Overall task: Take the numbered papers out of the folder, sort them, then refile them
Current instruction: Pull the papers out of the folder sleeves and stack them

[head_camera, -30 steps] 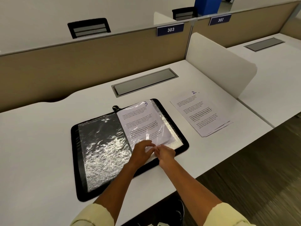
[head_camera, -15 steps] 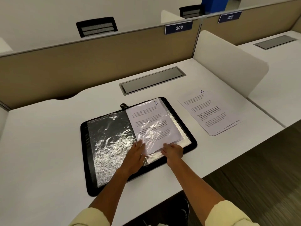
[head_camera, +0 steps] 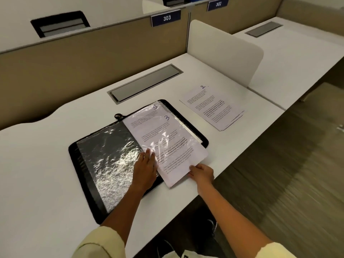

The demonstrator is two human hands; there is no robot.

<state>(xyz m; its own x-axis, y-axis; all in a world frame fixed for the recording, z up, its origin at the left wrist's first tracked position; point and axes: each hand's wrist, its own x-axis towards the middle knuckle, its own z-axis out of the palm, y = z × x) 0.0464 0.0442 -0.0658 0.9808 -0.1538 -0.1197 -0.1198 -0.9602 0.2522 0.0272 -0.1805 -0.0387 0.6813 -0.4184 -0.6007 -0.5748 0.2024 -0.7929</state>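
R hand pinches sheet 3; L hand flat on folder.

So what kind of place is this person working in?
Probably a shared office or study hall: numbered seat signs 303 and 302 on a low partition, a white side divider between desks, and a cable hatch set into the desktop.

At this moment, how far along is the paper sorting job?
Partly through removal. A small stack topped by the sheet marked 2 already lies on the desk beside the open folder. The right hand pinches the sheet marked 3, partly out of its plastic sleeve, while the left hand presses the folder flat. Sorting and refiling remain.
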